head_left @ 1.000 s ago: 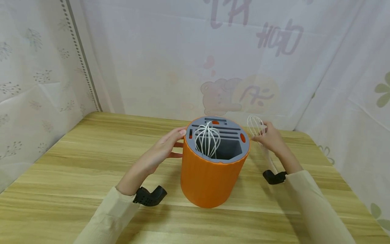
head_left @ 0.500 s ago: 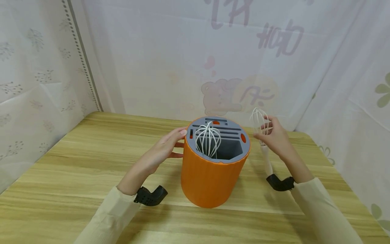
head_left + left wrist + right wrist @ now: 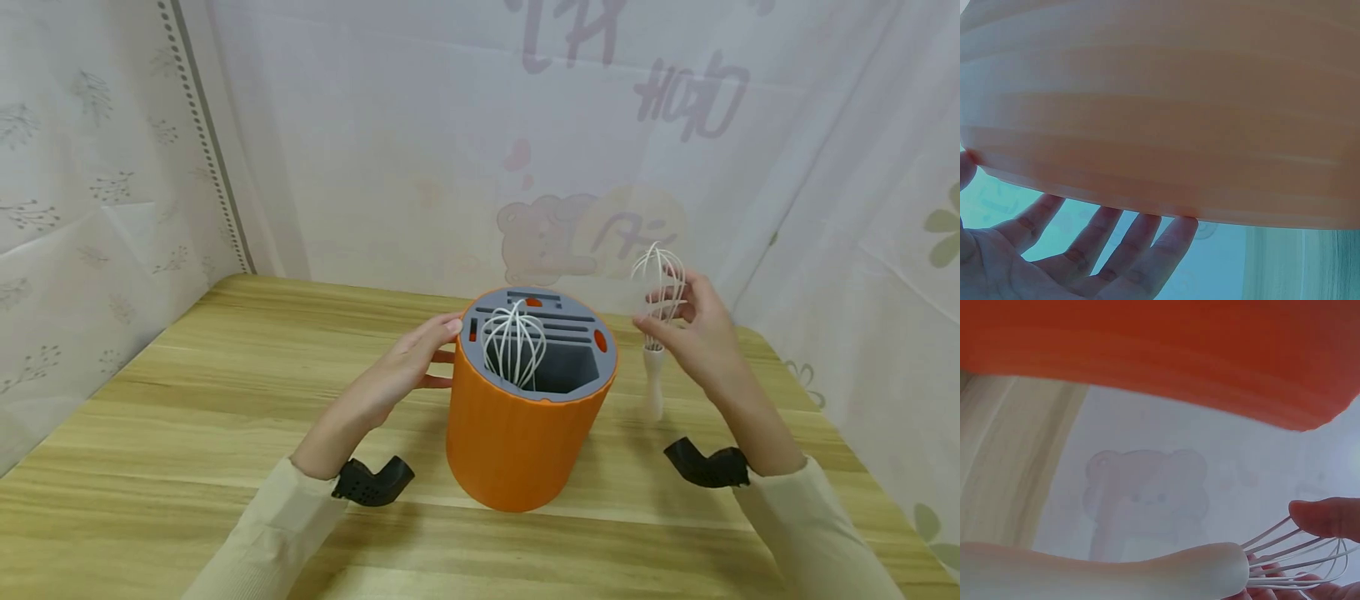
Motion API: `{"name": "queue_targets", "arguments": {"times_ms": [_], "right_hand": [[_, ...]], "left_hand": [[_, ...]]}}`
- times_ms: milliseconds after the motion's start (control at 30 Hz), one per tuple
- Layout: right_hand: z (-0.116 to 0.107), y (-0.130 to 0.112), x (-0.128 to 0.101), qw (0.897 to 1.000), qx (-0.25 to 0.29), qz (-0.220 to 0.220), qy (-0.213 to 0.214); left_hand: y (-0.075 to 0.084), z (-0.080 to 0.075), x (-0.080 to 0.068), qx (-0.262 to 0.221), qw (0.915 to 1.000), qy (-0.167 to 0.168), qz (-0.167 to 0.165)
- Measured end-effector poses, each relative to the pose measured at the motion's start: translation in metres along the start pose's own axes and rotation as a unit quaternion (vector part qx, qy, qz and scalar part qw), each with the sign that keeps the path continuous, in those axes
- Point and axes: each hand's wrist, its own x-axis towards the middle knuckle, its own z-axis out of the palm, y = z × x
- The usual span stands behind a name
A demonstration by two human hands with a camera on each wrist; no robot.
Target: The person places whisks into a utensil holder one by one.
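Observation:
An orange utensil holder (image 3: 517, 458) with a grey slotted top (image 3: 581, 392) stands upright mid-table. My left hand (image 3: 397, 362) rests against its left side, thumb at the rim; in the left wrist view the extended fingers (image 3: 1166, 250) touch the orange wall (image 3: 1160, 125). One white whisk (image 3: 514, 310) stands in the large opening, wires up, its handle hidden inside. To the right of the holder, my right hand (image 3: 705, 333) holds a second whisk (image 3: 653, 379) by its wires, handle pointing down. In the right wrist view, the thumb (image 3: 1329, 515) presses those wires above the pale handle (image 3: 1116, 575).
The wood-grain table (image 3: 225, 400) extends on both sides of the holder. A patterned white curtain (image 3: 390, 167) hangs behind it and along the sides. Black wrist mounts (image 3: 371, 483) sit at both sleeve cuffs.
My right hand has lifted the second whisk up and slightly right, and its handle has swung to nearly vertical. The left hand and the holder have stayed in place.

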Motion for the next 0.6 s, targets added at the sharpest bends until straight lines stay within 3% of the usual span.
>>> {"name": "queue_targets", "arguments": {"times_ms": [267, 400, 500, 600], "right_hand": [[-0.005, -0.022, -0.016, 0.998, 0.04, -0.029, 0.032], [-0.008, -0.034, -0.024, 0.994, 0.09, -0.05, 0.041], [-0.009, -0.043, -0.031, 0.985, 0.152, -0.074, 0.043], [-0.01, -0.052, -0.036, 0.969, 0.219, -0.11, 0.039]], "left_hand": [[0.0, 0.0, 0.0, 0.003, 1.0, 0.001, 0.002], [-0.001, 0.0, 0.001, 0.002, 1.0, 0.002, 0.004], [-0.001, 0.0, 0.001, 0.001, 1.0, 0.002, 0.004], [-0.001, 0.0, 0.0, 0.002, 1.0, 0.003, 0.003]]}}
